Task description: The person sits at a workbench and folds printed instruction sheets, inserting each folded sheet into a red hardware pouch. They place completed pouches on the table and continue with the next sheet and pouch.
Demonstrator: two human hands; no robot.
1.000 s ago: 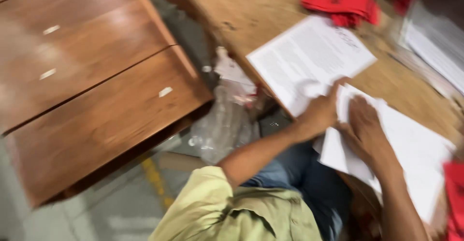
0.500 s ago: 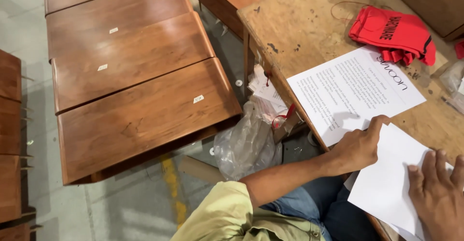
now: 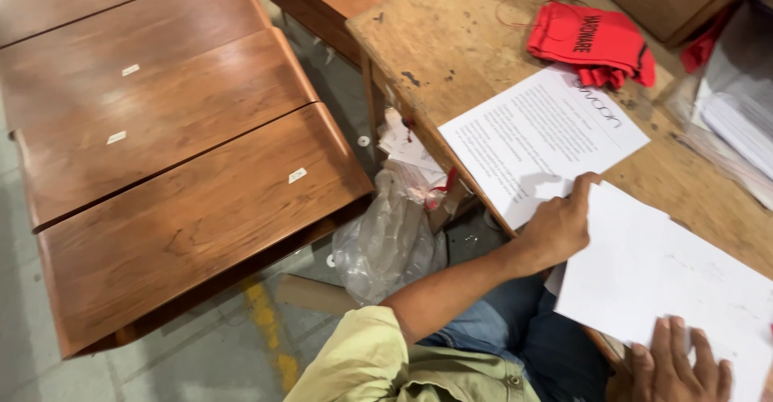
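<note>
A: Item one, the hands?
B: Left hand (image 3: 560, 226): fingers curled, grip closed on the upper left corner of a blank white sheet (image 3: 672, 277). Right hand (image 3: 678, 366): fingers spread flat on that sheet's lower edge, pressing, with nothing pinched; only part of it shows at the picture's bottom.

A: Location of the sheet?
B: On the worn wooden bench (image 3: 451, 39), near edge, its left part hanging past the rim above the person's blue-trousered lap.

A: Adjacent entries?
B: One printed sheet (image 3: 539, 140), lying flat just beyond the left hand, its near corner under the fingers. One folded red cloth (image 3: 592, 43) farther back, touching that sheet's far corner. A stack of papers (image 3: 737, 112) at the right edge.

A: Below the bench?
B: One crumpled clear plastic bag (image 3: 386, 245) on the floor. Brown wooden panels (image 3: 177, 168) to the left, each bearing a small white sticker.
</note>
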